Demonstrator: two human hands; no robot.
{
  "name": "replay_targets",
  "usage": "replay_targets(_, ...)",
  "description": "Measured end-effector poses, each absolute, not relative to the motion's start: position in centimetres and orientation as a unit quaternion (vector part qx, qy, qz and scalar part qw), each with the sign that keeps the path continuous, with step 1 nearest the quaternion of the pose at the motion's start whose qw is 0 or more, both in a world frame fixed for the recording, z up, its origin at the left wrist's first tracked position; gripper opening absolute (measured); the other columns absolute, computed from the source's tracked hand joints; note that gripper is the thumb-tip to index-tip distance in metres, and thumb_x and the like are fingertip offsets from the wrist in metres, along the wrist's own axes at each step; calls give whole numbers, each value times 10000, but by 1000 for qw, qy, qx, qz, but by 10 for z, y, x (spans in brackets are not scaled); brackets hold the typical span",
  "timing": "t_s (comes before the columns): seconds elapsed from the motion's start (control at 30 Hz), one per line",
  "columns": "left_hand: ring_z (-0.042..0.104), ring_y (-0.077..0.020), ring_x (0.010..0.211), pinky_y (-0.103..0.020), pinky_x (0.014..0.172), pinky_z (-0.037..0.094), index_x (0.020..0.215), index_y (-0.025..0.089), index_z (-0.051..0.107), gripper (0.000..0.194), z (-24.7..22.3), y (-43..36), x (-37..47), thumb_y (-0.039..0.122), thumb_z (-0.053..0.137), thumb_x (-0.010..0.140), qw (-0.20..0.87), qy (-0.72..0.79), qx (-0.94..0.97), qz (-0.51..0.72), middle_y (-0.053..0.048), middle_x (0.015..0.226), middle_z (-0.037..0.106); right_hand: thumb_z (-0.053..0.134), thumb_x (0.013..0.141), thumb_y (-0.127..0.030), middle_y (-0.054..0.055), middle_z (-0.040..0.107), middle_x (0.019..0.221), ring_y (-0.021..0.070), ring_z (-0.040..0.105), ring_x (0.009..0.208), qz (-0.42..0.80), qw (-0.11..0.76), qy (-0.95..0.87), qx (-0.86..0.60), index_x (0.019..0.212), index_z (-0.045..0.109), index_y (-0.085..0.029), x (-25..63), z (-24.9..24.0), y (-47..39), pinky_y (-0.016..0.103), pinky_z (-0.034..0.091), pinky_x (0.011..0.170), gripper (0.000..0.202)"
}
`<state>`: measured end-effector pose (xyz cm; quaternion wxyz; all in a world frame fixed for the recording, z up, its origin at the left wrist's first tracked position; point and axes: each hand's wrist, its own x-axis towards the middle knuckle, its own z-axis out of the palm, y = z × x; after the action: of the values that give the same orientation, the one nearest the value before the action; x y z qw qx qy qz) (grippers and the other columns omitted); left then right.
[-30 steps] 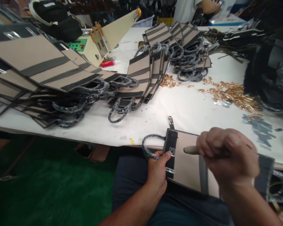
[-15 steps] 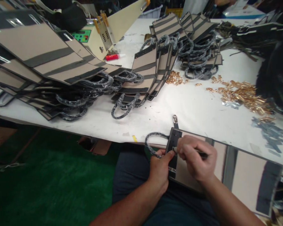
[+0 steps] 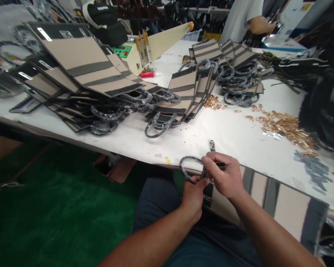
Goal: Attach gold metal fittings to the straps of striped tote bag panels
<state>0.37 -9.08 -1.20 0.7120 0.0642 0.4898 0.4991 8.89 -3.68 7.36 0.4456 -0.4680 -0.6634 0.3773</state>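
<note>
A long beige panel with dark bands (image 3: 291, 205) lies across my lap and the table's front edge. My left hand (image 3: 194, 194) grips its left end, beside a plastic-wrapped loop handle (image 3: 185, 167). Closed around a dark, slim tool (image 3: 220, 164), my right hand (image 3: 225, 174) works over the same dark end band, its fingertips close to my left thumb. The tool's tip is hidden by my fingers. Just beyond my right hand a short strap with a metal piece (image 3: 212, 145) sticks out onto the table.
Stacked panels with wrapped handles (image 3: 93, 70) fill the left; more stacks (image 3: 211, 52) stand farther back. Gold metal pieces (image 3: 288, 128) and grey strips (image 3: 313, 170) lie at right. Behind are a cream machine (image 3: 130, 59), a red tube (image 3: 147, 74) and a person's arm (image 3: 260, 25).
The view has tilted up, so the table's things sit lower in it. My right hand has shifted toward the panel's far edge, by the strap. My left hand still holds the panel's end.
</note>
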Motion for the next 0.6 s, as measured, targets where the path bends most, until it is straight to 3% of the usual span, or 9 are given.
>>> replay_targets(0.13,613,-145,589,-266,604,462,781,158,671,305,-13,-90,4,342,874,646,713,487,66,500,-15,676,695,621,985,-310,-35,515,539,107,450,507,339,420,-713,-448,570,536,-196,88,70,-35,264,329,515,438)
replay_targets(0.27,621,-155,576,-266,582,466,783,158,670,307,-15,-90,4,346,867,642,712,496,57,494,-28,661,701,622,1022,-329,-19,529,570,125,477,529,376,450,-671,-453,596,560,-197,105,63,-40,282,363,526,450)
replay_targets(0.37,632,-166,578,-275,585,484,783,161,669,311,-17,-91,3,356,864,639,712,501,52,488,-33,659,706,636,1029,-283,-10,544,580,141,505,525,424,532,-607,-410,641,608,-196,114,76,-47,290,383,505,398)
replay_targets(0.5,658,-181,612,-291,611,509,792,154,685,322,-17,-91,4,385,858,646,714,508,69,477,-56,708,736,711,975,-289,-11,556,587,165,535,514,385,648,-567,-333,683,665,-207,113,93,-53,324,457,506,307)
replay_targets(0.6,649,-174,605,-284,601,496,780,155,687,313,-15,-90,4,386,852,649,705,518,75,479,-47,694,723,673,1002,-330,-22,519,557,147,498,496,370,602,-587,-396,631,602,-214,112,74,-54,301,421,502,395)
